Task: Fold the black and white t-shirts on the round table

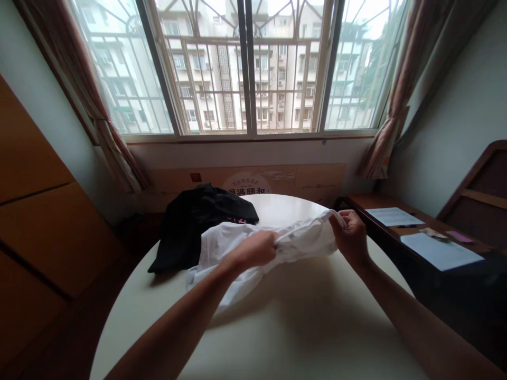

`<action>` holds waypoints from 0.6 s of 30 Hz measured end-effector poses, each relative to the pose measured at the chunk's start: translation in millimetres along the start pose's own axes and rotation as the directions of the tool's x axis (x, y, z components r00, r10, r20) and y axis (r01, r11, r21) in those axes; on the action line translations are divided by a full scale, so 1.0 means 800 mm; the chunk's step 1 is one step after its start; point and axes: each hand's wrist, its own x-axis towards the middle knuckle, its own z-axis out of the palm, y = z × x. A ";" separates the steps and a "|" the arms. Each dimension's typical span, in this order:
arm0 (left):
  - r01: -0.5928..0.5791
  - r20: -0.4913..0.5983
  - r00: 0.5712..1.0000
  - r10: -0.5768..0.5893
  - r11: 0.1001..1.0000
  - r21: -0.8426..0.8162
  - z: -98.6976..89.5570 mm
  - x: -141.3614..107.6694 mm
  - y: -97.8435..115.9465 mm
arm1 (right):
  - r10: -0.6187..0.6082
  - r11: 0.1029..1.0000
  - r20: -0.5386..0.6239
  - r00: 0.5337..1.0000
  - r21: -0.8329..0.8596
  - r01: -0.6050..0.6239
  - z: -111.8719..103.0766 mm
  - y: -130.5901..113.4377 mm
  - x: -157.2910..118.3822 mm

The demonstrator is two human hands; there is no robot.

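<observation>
A thin white garment (224,243), its exact kind unclear, stretches across the table between my hands. My left hand (257,248) is closed around its upper edge near the middle. Farther right, my right hand (351,232) pinches the garment's end and holds it a little above the tabletop. The left part of the cloth lies loosely on the table and partly against a black garment (186,221) with pink markings. That black one is heaped at the table's far left.
The round white table (301,327) stands below a barred window (249,68). A long printed cardboard panel (317,177) leans behind it. To the right, a wooden bench (356,203) bears paper sheets (441,252). An orange cabinet (51,221) is at left.
</observation>
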 end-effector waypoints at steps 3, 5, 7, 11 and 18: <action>0.171 -0.183 0.966 -0.183 0.982 -0.079 -0.039 0.001 -0.022 | -0.038 0.999 0.100 0.994 -0.009 0.040 0.004 0.009 0.002; 0.232 -0.339 0.904 -0.262 0.965 -0.126 -0.057 0.000 -0.038 | -0.091 0.996 0.174 0.980 0.001 0.093 0.005 0.013 0.003; 0.233 -0.482 0.829 -0.284 0.958 -0.164 -0.071 -0.002 -0.053 | -0.103 0.995 0.259 0.960 0.022 0.100 0.005 0.016 0.004; 0.186 -0.630 0.709 -0.317 0.946 -0.267 -0.088 -0.006 -0.076 | -0.036 0.998 0.469 0.882 0.064 0.006 0.007 0.022 0.005; 0.347 -0.762 0.555 -0.334 0.925 -0.154 -0.114 -0.027 -0.097 | 0.092 0.920 0.766 0.636 0.179 -0.349 -0.002 0.017 0.007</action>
